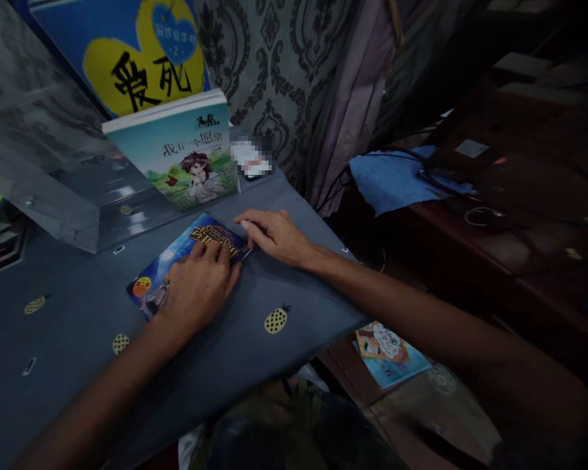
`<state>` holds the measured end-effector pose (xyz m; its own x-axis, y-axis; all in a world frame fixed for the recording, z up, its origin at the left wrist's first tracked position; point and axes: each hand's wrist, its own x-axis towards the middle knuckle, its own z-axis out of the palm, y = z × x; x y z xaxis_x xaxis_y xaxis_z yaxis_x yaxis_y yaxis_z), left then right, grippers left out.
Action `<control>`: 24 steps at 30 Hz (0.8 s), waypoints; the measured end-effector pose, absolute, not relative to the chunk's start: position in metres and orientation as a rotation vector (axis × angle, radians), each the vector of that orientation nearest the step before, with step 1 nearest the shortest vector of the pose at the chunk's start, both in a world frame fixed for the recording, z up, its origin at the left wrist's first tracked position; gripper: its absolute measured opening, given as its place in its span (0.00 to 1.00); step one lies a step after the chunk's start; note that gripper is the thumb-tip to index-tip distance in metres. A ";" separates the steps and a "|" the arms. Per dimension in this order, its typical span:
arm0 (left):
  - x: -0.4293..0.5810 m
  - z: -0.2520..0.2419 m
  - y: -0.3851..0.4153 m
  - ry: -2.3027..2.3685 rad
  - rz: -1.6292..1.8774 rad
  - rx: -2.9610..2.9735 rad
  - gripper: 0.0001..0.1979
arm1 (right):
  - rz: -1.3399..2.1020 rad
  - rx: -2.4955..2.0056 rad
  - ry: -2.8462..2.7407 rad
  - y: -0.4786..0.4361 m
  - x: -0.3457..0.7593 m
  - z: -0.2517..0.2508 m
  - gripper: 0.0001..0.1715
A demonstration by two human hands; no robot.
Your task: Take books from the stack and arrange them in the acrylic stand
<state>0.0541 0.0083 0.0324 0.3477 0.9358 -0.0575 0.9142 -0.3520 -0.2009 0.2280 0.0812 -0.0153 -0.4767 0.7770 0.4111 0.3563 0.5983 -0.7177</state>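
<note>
A small blue paperback book [164, 261] with gold lettering lies on the grey cloth. My left hand [198, 274] rests over its middle, fingers laid across the cover and slightly bent, hiding part of the picture. At the book's right-hand edge is my right hand [277, 236]. Its index finger stretches forward with the thumb close by, and its lower fingers are partly hidden near the book's corner. Just beyond stands a green-and-blue book [186, 156] with a drawn child on its cover, leaning in a clear holder [73, 215].
Behind stands a large blue book with a yellow heart [112, 62]. A blurred-out phone-like object [251, 156] lies by the patterned curtain [274, 59]. Right of the table are a blue cloth [392, 179] and cables. Another book [389, 356] lies lower down, past the table's edge.
</note>
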 end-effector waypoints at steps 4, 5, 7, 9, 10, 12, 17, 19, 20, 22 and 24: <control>0.031 0.039 0.013 -1.732 0.173 -2.525 0.17 | 0.682 -0.928 -2.107 0.079 0.228 -0.013 0.17; 0.022 0.040 0.015 -1.763 0.151 -2.506 0.17 | 0.680 -0.931 -2.109 0.078 0.228 -0.013 0.17; 0.002 0.040 0.016 -1.854 0.133 -2.437 0.18 | 0.683 -0.936 -2.110 0.076 0.227 -0.012 0.17; -0.017 0.038 0.017 -1.959 0.132 -2.394 0.21 | 0.683 -0.949 -2.108 0.074 0.226 -0.012 0.17; -0.025 0.036 0.016 -1.999 0.122 -2.385 0.22 | 0.678 -0.961 -2.108 0.073 0.226 -0.012 0.18; -0.036 0.034 0.015 -2.037 0.100 -2.373 0.24 | 0.662 -0.986 -2.116 0.073 0.225 -0.013 0.18; -0.040 0.031 0.013 -2.033 0.067 -2.311 0.24 | 0.592 -1.021 -2.150 0.087 0.224 -0.017 0.18; -0.038 0.031 0.014 -2.046 0.063 -2.311 0.23 | 0.598 -1.009 -2.163 0.100 0.221 -0.020 0.18; -0.037 0.031 0.014 -2.056 0.064 -2.313 0.22 | 0.611 -0.996 -2.169 0.107 0.219 -0.021 0.18; -0.035 0.032 0.014 -2.070 0.072 -2.313 0.21 | 0.631 -0.969 -2.180 0.121 0.213 -0.022 0.17; -0.034 0.033 0.014 -2.068 0.080 -2.312 0.21 | 0.634 -0.957 -2.187 0.132 0.207 -0.023 0.16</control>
<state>-0.0336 0.0138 0.0326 0.1108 0.9938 -0.0124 0.9918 -0.1114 -0.0631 0.2069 0.1315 -0.0231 -0.5151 0.7714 0.3737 0.4518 0.6148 -0.6465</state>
